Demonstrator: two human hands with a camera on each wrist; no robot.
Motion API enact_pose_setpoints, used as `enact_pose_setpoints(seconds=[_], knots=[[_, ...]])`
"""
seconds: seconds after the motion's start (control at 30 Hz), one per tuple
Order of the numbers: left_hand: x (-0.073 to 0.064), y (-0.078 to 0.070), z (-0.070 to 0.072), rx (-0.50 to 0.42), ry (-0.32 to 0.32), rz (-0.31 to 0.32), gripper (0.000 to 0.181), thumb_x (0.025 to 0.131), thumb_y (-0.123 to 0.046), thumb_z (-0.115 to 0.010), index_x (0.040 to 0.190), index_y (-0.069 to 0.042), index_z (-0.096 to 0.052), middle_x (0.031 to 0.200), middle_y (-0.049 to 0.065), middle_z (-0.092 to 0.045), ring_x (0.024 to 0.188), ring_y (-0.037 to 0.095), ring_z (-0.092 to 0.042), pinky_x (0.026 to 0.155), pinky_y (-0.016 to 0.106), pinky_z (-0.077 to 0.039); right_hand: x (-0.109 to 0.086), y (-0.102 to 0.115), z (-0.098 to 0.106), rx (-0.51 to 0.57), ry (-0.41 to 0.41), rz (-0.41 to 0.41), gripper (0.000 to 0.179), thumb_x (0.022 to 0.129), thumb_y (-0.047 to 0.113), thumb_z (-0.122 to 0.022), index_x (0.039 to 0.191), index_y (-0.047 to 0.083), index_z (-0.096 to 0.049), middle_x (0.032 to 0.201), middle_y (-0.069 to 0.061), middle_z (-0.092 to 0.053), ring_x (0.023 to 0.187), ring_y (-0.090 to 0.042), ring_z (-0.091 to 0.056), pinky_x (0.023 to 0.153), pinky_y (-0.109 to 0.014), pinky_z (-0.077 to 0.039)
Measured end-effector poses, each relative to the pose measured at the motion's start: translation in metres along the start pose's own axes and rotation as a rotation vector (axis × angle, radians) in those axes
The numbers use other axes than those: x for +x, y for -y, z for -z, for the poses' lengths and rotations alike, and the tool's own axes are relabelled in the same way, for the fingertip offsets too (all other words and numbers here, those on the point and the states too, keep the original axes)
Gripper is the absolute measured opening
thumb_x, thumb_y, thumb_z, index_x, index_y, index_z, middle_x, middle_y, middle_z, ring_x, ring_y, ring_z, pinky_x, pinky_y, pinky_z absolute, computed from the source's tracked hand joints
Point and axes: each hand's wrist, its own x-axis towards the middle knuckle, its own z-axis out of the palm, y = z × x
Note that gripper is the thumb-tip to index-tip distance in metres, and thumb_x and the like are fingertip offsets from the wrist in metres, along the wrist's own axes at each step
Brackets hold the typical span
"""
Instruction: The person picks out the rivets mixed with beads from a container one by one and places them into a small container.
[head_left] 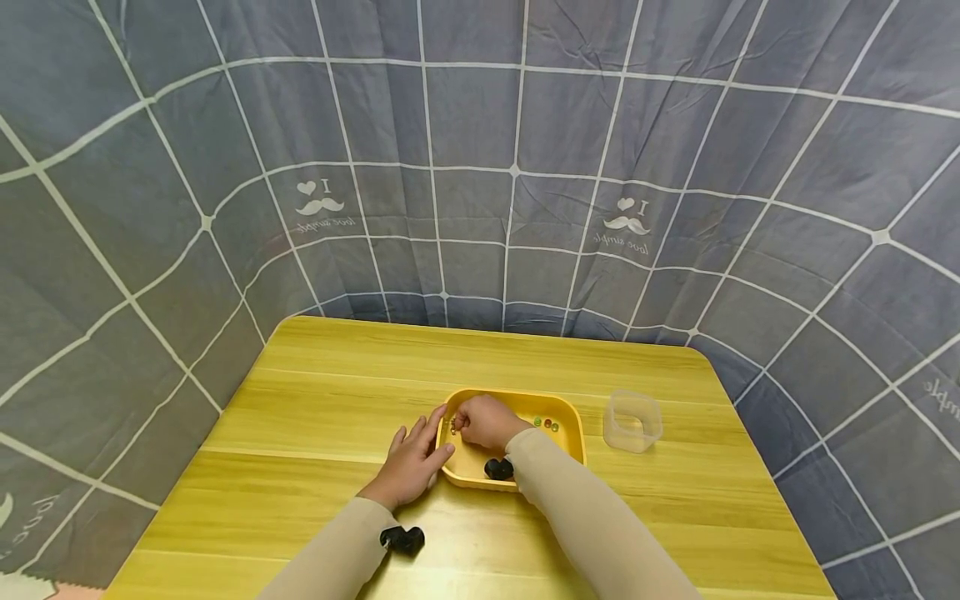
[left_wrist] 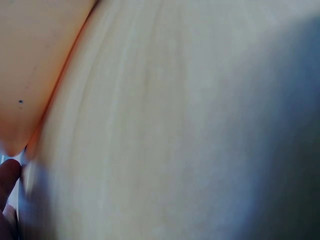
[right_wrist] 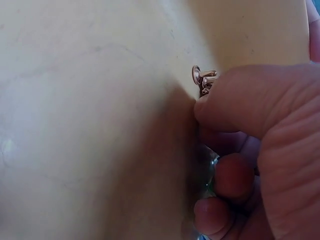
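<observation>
Left hand [head_left: 411, 467] was spread with fairly straight fingers at the left end of a shallow yellow rectangular tray with rounded corners [head_left: 468, 461], fingertips and thumb at its rim. Right hand [head_left: 491, 423] was inside the tray, toward the same end, fingers curled, thumb tip right at some small shiny copper-coloured metal pieces [right_wrist: 209, 74]; could not tell whether it pinched one. Those pieces sat in the tray's left part, one showing a round disc end in the right wrist view. Some glassy greenish bit [right_wrist: 211, 182] showed beside the lower curled fingers, mostly hidden. Three small round beads, green and red [head_left: 548, 423], lay in the tray's right part, beyond the right wrist.

A clear square plastic container [head_left: 633, 440] stood right of the tray, near but apart, on the yellow wood-grain table [head_left: 337, 392]. Both arms wore beige sleeves [head_left: 592, 508]; a small black device [head_left: 405, 540] was at the left wrist, another at the right. Grey-blue curtain with white grid lines [head_left: 480, 208] hung behind. Left wrist view blurry, mostly tabletop.
</observation>
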Motion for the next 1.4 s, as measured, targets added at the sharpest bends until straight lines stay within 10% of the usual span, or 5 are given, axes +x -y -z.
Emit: enact_pose_setpoints(seconds=[1.4], knots=[[-0.006, -0.007, 0.005, 0.003, -0.002, -0.003, 0.066, 0.110, -0.038, -0.052, 0.170, -0.030, -0.024, 0.166, 0.019, -0.041, 0.158, 0.051, -0.026, 0.128, 0.069, -0.004, -0.016, 0.000, 0.021, 0.280, -0.008, -0.061, 0.006, 0.100, 0.015, -0.074, 0.099, 0.013, -0.079, 0.089, 0.005, -0.073, 0.077, -0.009, -0.060, 0.073, -0.024, -0.053]])
